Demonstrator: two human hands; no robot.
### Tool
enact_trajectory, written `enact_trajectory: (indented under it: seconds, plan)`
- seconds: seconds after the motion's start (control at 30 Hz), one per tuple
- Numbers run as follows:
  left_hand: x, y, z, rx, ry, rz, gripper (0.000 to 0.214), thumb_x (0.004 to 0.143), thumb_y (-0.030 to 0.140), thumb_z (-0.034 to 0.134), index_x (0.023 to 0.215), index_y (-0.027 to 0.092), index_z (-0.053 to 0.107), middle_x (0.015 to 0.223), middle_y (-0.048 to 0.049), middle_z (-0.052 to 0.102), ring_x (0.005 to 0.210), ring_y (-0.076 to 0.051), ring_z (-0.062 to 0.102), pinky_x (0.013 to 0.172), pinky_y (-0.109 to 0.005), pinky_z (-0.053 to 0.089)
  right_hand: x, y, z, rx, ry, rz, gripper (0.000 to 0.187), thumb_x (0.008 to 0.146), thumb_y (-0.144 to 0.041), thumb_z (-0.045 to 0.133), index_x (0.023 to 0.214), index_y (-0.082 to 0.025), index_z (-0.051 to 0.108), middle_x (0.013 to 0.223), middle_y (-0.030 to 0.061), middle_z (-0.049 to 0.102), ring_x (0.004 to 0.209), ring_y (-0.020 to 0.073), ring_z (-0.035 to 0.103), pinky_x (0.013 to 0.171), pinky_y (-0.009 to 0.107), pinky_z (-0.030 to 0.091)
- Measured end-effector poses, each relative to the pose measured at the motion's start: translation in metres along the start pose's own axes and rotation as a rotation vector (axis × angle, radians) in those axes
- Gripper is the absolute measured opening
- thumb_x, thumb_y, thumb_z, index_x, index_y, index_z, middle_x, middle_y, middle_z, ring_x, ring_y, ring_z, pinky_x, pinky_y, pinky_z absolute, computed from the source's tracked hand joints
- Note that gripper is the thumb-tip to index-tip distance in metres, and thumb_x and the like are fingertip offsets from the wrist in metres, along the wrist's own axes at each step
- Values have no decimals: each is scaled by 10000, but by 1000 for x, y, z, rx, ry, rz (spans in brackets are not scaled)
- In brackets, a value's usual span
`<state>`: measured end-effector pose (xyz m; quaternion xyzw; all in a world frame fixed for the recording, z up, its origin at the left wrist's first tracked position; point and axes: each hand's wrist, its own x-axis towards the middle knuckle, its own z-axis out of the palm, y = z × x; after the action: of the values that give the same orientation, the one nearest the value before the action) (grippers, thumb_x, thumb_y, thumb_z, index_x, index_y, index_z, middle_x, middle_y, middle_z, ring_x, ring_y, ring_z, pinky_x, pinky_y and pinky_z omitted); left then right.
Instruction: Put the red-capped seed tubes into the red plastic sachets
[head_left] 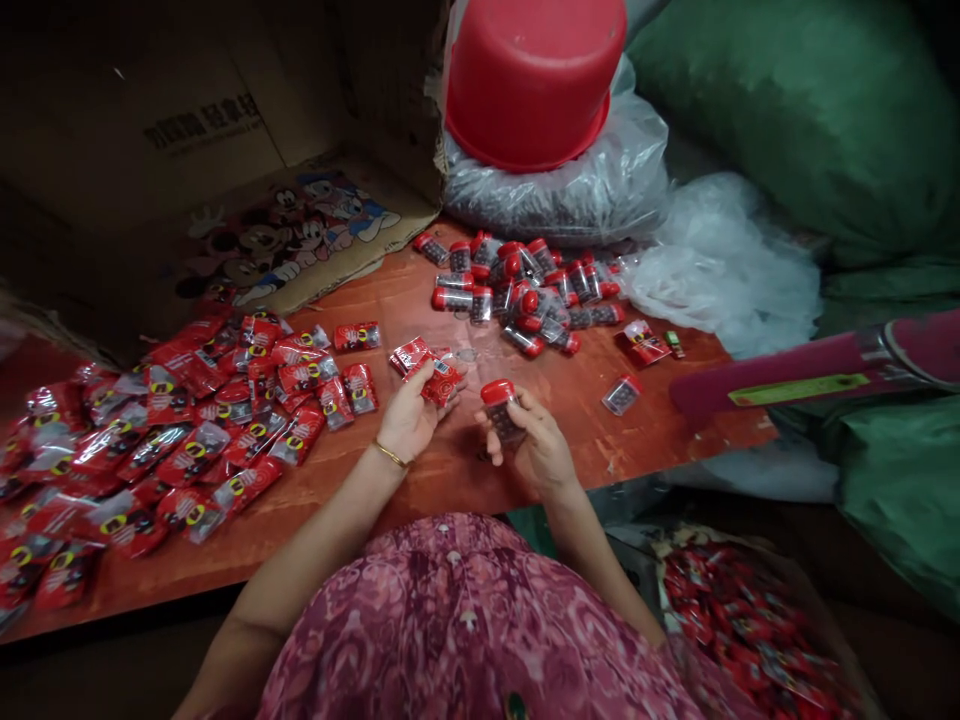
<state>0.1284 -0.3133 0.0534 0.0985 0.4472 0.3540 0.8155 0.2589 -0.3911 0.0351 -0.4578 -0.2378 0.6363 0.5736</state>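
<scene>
**Red-capped vial and red packet in hand over the tabletop**

Small clear plastic vial with a red cap point(499, 408) sits upright in the right hand point(534, 445), fingers curled around its body, held just above the reddish-brown wooden table point(450, 470). Left hand point(409, 415) pinches a small red printed plastic packet point(441, 380) between thumb and fingertips, just beside the vial. A thin gold bangle point(390, 456) circles the left wrist.

Left of the hands: a spread heap of like red packets point(187, 440) on the table. Beyond the hands: a pile of red-capped vials point(521, 290), lying mostly on their sides. Behind that pile, an upturned red plastic bucket point(534, 80) rests on a clear plastic bag of dark contents point(570, 195). Cartoon-printed cardboard box point(292, 230) stands at far left.
</scene>
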Motion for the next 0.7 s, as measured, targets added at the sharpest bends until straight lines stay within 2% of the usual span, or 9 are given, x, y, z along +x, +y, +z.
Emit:
enact_trajectory:
  seconds: [0.17,0.37,0.5,0.7]
  plan:
    - [-4,0,3,15,-4,-47,284,887,282,376,890,143,623,810,-45,703,735,-128,654,699,-240,486,-3,-2,-4,105,-94,127,243,733,-437,513,753,-198,471,486,-57,542,268,68,371,285,200,360]
    - [-8,-1,3,8,-24,-72,288,888,261,373,850,140,631,820,-42,703,628,-102,634,646,-231,484,-4,0,-7,85,-113,138,282,752,-447,450,859,-191,499,613,-18,586,387,108,482,320,236,421]
    - [-9,-1,1,-2,-31,-100,289,886,268,378,846,141,634,804,-42,701,633,-104,638,644,-228,487,-7,3,-7,72,-68,69,314,723,-446,511,914,-197,518,685,1,623,473,128,544,373,254,466]
    - [-7,-3,-1,0,-40,-90,272,873,271,407,865,129,639,800,-52,699,651,-114,641,660,-231,494,-10,5,-7,-23,-42,2,288,734,-446,519,889,-205,543,681,10,617,490,125,534,384,229,417]
